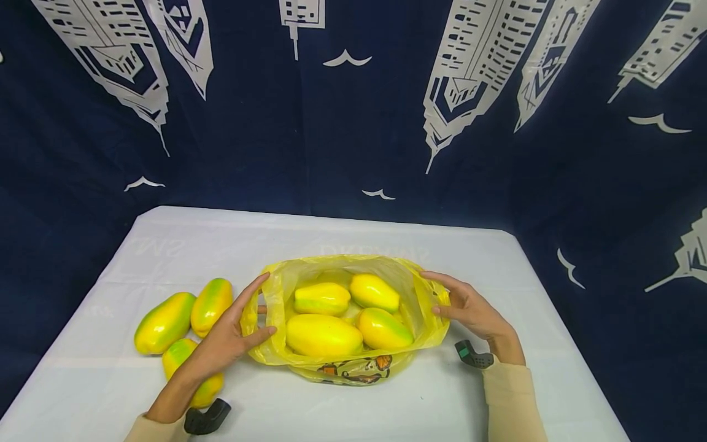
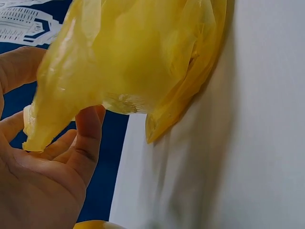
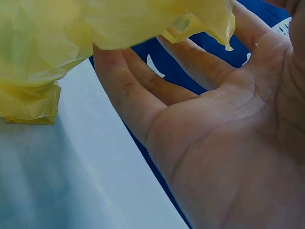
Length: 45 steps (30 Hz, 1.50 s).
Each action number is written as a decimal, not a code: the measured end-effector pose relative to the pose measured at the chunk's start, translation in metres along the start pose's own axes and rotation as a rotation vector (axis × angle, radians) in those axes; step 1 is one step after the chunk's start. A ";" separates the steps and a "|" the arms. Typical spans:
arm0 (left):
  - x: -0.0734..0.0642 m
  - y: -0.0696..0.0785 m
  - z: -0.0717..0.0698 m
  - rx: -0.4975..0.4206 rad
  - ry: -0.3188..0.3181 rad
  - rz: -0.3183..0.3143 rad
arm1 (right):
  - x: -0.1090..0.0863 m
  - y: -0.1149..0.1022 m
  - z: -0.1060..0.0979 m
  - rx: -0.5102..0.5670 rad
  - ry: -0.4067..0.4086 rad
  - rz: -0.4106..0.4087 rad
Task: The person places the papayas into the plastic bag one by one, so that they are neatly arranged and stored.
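A thin yellow plastic bag [image 1: 353,366] stands open on the table, its mouth facing up. Inside lie several yellow-green mangoes or papayas, such as the large fruit [image 1: 323,335] in front. My left hand [image 1: 229,334] holds the bag's left side at the handle, thumb over the rim. On the opposite side, my right hand [image 1: 469,307] holds the other handle between thumb and fingers. In the left wrist view the handle plastic [image 2: 57,109] hangs between thumb and fingers. The right wrist view shows bent fingers behind the bag's edge [image 3: 205,24].
Three more fruits lie left of the bag: a large one [image 1: 164,323], a smaller one [image 1: 212,307], and one [image 1: 179,356] partly behind my left forearm. A white cloth covers the table [image 1: 442,405]. Behind it hangs a dark blue curtain [image 1: 248,153] with white building prints.
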<state>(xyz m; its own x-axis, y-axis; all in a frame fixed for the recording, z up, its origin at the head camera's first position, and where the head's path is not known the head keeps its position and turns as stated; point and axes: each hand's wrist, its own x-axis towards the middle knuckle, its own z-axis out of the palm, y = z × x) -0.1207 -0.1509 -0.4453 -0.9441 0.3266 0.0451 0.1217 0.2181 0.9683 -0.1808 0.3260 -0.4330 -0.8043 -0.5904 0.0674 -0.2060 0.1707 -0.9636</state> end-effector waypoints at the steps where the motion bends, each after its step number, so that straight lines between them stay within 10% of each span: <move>1: 0.000 0.000 0.000 -0.002 -0.001 0.000 | 0.000 0.000 0.000 -0.005 -0.002 -0.004; 16: -0.003 0.003 -0.007 -0.044 -0.011 0.024 | 0.002 -0.002 -0.001 0.016 -0.007 -0.005; 25: -0.008 0.013 -0.016 0.112 0.077 -0.009 | 0.002 -0.004 0.002 0.032 -0.001 0.017; 36: -0.020 0.025 -0.046 0.188 0.152 0.141 | -0.001 -0.002 -0.002 0.027 0.005 -0.038; 45: -0.039 0.028 -0.085 0.368 0.214 0.119 | -0.004 -0.002 -0.003 0.102 -0.029 -0.049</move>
<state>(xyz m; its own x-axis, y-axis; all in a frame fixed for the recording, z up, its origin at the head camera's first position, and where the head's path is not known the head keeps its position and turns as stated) -0.1066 -0.2356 -0.3989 -0.9543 0.1798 0.2386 0.2980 0.5166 0.8027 -0.1792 0.3303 -0.4302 -0.7779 -0.6189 0.1087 -0.1855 0.0609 -0.9808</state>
